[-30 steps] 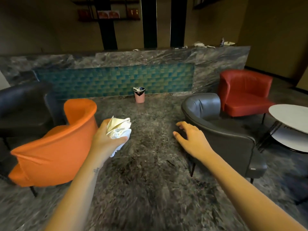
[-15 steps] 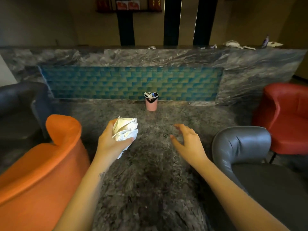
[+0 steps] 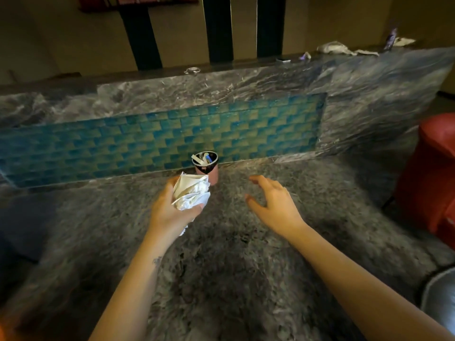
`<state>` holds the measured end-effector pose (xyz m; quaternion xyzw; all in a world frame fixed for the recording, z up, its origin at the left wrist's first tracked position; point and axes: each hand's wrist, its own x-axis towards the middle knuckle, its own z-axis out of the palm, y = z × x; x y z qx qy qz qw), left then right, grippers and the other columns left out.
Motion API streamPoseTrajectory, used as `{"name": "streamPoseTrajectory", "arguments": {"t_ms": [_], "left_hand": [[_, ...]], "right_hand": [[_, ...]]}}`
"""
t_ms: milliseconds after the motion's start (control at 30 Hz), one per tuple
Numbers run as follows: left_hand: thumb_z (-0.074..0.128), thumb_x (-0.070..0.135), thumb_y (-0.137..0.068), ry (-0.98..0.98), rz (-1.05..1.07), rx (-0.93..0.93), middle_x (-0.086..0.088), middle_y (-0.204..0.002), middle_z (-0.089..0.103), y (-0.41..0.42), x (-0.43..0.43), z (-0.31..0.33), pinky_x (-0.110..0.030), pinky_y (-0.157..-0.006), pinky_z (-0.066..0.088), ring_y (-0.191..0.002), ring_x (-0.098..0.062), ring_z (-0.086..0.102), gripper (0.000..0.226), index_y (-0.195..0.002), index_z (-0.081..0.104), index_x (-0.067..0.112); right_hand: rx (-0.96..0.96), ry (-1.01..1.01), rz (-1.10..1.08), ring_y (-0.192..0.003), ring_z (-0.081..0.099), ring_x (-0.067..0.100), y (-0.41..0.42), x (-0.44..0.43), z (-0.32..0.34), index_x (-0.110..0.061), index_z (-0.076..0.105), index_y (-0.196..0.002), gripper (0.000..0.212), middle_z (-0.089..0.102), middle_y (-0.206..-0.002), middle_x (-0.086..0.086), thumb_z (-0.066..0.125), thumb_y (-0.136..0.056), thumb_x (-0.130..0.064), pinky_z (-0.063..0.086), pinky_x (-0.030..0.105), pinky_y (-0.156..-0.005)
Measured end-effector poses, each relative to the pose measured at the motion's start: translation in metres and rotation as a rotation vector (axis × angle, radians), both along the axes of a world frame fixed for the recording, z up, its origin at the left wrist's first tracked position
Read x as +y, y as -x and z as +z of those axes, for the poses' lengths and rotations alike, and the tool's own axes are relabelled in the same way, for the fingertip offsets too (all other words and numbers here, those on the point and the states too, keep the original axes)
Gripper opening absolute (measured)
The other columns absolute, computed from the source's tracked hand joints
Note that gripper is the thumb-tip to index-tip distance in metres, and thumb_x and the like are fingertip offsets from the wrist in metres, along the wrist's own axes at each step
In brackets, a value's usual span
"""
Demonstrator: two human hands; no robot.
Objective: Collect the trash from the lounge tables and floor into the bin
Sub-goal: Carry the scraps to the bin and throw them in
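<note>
Ahead of me, at the foot of the tiled counter [image 3: 221,87] front, the bin [image 3: 214,174] stands upright on the stone floor [image 3: 221,267], mouth up, with scraps already showing at its rim. My left hand [image 3: 170,212] grips the paper wad [image 3: 190,193], fingers and thumb curled round its middle; the wad sits in the air just short of the bin and overlaps its lower wall in this view. My right hand [image 3: 273,203] hangs beside it, fingers spread and loosely bent, holding nothing. Risk assessment: the bin mouth is narrow and partly filled, and the wad looks nearly as wide as the opening, so a release from any distance would probably glance off the rim, or perch on the contents and roll out. The bin is light and unbraced; a downward push off centre could tip it and spill what it holds. A loose tail of paper hangs below my palm and may catch on my fingers at release. The view is smeared, so the wad may be one sheet or several; I cannot tell. Orientation: the wad's long axis runs from the tail near my wrist up to its crumpled crown, which points forward toward the bin.
</note>
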<state>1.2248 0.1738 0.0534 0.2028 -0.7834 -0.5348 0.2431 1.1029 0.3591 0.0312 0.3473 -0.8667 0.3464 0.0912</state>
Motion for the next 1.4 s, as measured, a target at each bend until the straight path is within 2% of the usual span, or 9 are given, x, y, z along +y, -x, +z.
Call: {"name": "streamPoseTrajectory", "arguments": {"t_ms": [133, 367, 467, 667, 867, 1033, 1167, 1267, 1400], "left_hand": [[0.077, 0.010, -0.074, -0.007, -0.023, 0.007, 0.025, -0.094, 0.057, 0.128, -0.074, -0.021, -0.021, -0.066, 0.049, -0.077, 0.011, 0.059, 0.053, -0.104, 0.047, 0.041], [0.078, 0.003, -0.072, -0.004, -0.009, 0.031, 0.017, -0.092, 0.063, 0.329, -0.228, -0.012, -0.008, -0.057, 0.046, -0.070, 0.012, 0.061, 0.054, -0.099, 0.050, 0.041], [0.078, 0.008, -0.073, 0.038, -0.029, -0.036, 0.019, -0.092, 0.061, 0.393, -0.291, -0.007, -0.007, -0.058, 0.047, -0.073, 0.014, 0.060, 0.056, -0.101, 0.048, 0.045], [0.080, 0.020, -0.072, 0.115, -0.104, -0.141, 0.012, -0.109, 0.059, 0.522, -0.414, -0.047, -0.021, -0.078, 0.050, -0.097, -0.003, 0.059, 0.064, -0.117, 0.040, 0.041], [0.081, 0.023, -0.071, 0.117, -0.147, -0.182, 0.006, -0.099, 0.054, 0.677, -0.536, -0.083, -0.015, -0.065, 0.045, -0.082, 0.002, 0.057, 0.058, -0.105, 0.034, 0.017], [0.084, 0.034, -0.063, 0.133, -0.271, -0.240, 0.012, -0.082, 0.059, 0.806, -0.606, -0.093, -0.011, -0.055, 0.039, -0.068, 0.009, 0.056, 0.052, -0.089, 0.039, 0.028], [0.080, 0.048, -0.059, 0.088, -0.315, -0.311, 0.013, -0.091, 0.063, 0.900, -0.642, -0.119, -0.008, -0.060, 0.040, -0.077, 0.010, 0.059, 0.056, -0.101, 0.048, 0.031], [0.083, 0.034, -0.068, -0.030, -0.297, -0.343, 0.019, -0.107, 0.059, 0.960, -0.673, -0.154, -0.005, -0.070, 0.043, -0.093, 0.015, 0.056, 0.058, -0.116, 0.050, 0.032], [0.080, 0.019, -0.071, -0.177, -0.107, -0.342, 0.019, -0.108, 0.061, 1.021, -0.712, -0.207, -0.012, -0.073, 0.047, -0.093, 0.014, 0.057, 0.047, -0.108, 0.055, 0.035]], "right_hand": [[-0.009, 0.000, 0.054, -0.117, 0.048, 0.025, 0.123, -0.086, -0.026, -0.016, 0.044, -0.132, 0.046, 0.057, -0.124, 0.007, 0.054, -0.091, -0.035, 0.041, 0.043, -0.095], [-0.124, 0.040, 0.343, -0.125, 0.043, 0.023, 0.337, -0.260, -0.015, -0.019, 0.037, -0.137, 0.068, 0.048, -0.136, 0.003, 0.069, -0.080, -0.037, 0.038, 0.043, -0.102], [-0.224, 0.038, 0.514, -0.128, 0.038, 0.013, 0.407, -0.340, 0.000, -0.026, 0.028, -0.141, 0.083, 0.041, -0.136, -0.008, 0.076, -0.073, -0.035, 0.035, 0.024, -0.100], [-0.376, -0.020, 0.720, -0.115, 0.043, -0.001, 0.546, -0.485, -0.021, -0.034, 0.029, -0.140, 0.085, 0.039, -0.131, -0.016, 0.079, -0.071, -0.029, 0.041, 0.012, -0.090], [-0.490, 0.020, 0.639, -0.103, 0.047, -0.017, 0.688, -0.592, -0.056, -0.021, 0.044, -0.133, 0.076, 0.049, -0.119, -0.020, 0.082, -0.067, -0.016, 0.040, 0.004, -0.084], [-0.532, 0.071, 0.498, -0.095, 0.055, -0.004, 0.800, -0.648, -0.067, -0.029, 0.049, -0.115, 0.063, 0.056, -0.107, -0.014, 0.084, -0.065, -0.017, 0.048, 0.013, -0.078], [-0.638, 0.117, 0.356, -0.092, 0.060, -0.001, 0.889, -0.674, -0.102, -0.032, 0.050, -0.107, 0.059, 0.059, -0.104, -0.011, 0.085, -0.063, -0.014, 0.051, 0.018, -0.074], [-0.658, 0.098, 0.313, -0.091, 0.057, -0.002, 0.954, -0.701, -0.137, -0.035, 0.049, -0.104, 0.054, 0.059, -0.102, -0.010, 0.082, -0.067, -0.013, 0.048, 0.016, -0.073], [-0.718, 0.019, 0.288, -0.096, 0.057, 0.018, 1.036, -0.744, -0.186, -0.030, 0.050, -0.103, 0.048, 0.059, -0.104, 0.000, 0.079, -0.069, -0.014, 0.049, 0.035, -0.077]]}}
